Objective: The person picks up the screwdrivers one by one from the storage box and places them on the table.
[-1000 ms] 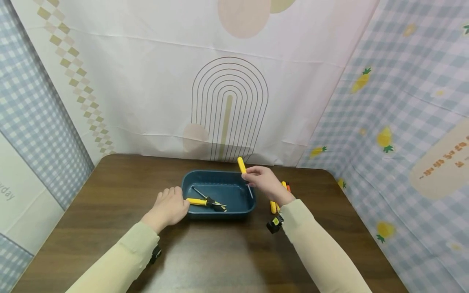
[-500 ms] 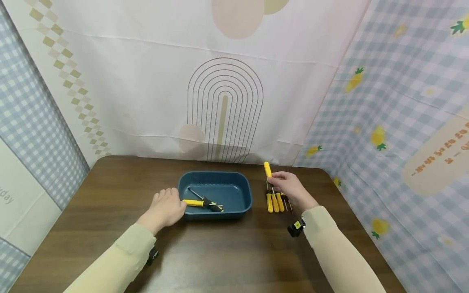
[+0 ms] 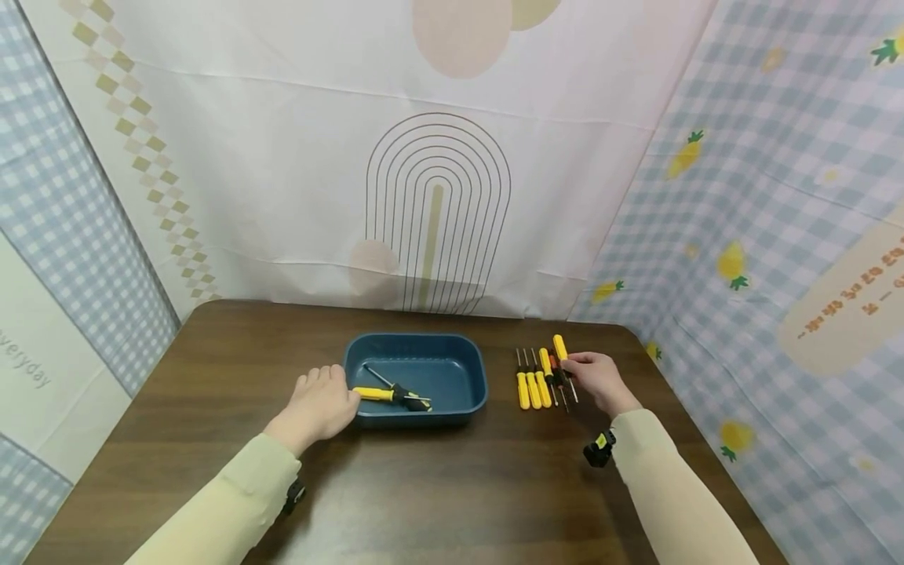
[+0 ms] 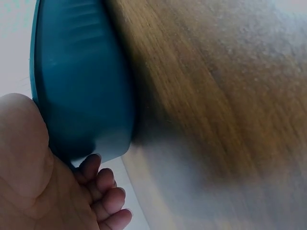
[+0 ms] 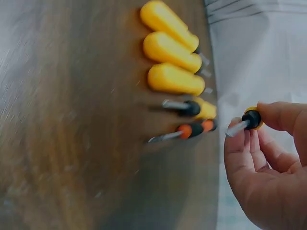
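Observation:
My left hand (image 3: 319, 404) grips the left end of a dark blue plastic bin (image 3: 475, 375); in the left wrist view its fingers (image 4: 110, 201) curl by the bin's outer wall. Inside the bin lie a few screwdrivers (image 3: 374, 394) with yellow and black handles, overlapping. My right hand (image 3: 596, 380) pinches a yellow-handled screwdriver (image 3: 560, 347) between thumb and fingers, handle up and metal tip slanting down. It is just right of a row of screwdrivers on the table. The right wrist view shows the held screwdriver's black collar (image 5: 252, 119) and tip, apart from the row.
Right of the bin, three yellow screwdrivers (image 3: 535, 391) lie side by side, handles toward me. Beside them, another yellow one (image 3: 544, 361) and an orange-and-black one (image 5: 192, 130) point their tips toward me. The brown wooden table (image 3: 452, 486) ends at a cloth backdrop.
My right hand has carried the screwdriver rightward from above the bin's right side, past the row, and lowered it at the row's right end. The left hand stays at the bin.

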### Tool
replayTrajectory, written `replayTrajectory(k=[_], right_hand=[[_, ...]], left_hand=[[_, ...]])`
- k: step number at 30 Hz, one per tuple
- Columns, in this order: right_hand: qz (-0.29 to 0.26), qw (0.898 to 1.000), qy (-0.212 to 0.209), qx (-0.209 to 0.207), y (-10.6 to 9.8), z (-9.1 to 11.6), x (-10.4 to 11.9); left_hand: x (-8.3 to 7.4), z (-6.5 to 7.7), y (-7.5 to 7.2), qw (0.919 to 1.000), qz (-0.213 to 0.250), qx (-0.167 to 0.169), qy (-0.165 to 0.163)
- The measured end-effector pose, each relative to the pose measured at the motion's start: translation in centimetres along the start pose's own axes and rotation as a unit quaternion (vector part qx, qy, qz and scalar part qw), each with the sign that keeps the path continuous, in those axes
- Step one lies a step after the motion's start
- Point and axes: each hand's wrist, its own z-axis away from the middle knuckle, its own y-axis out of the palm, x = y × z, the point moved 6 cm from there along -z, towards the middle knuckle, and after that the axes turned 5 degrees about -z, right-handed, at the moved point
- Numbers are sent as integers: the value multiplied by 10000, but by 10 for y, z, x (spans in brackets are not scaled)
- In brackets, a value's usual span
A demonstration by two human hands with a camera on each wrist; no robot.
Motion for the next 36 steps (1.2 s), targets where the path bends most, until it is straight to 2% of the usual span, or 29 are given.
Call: replayTrajectory(k=[6,13,27,36], right_hand=[[365,9987,194,-285,-5,-4,-19],[502,9965,441,-499,-6,-8,-33],[638,9953,583,-445,-4,-13,-38],[747,9946,454,-552,-2,-18,-40]], left_hand=[[1,0,1,10000,11,-6,-29],[1,0,0,10000,0,-24,0],[-1,-1,0,10000,-40,24,14],[0,-1,-1,10000,-24,52,-41]])
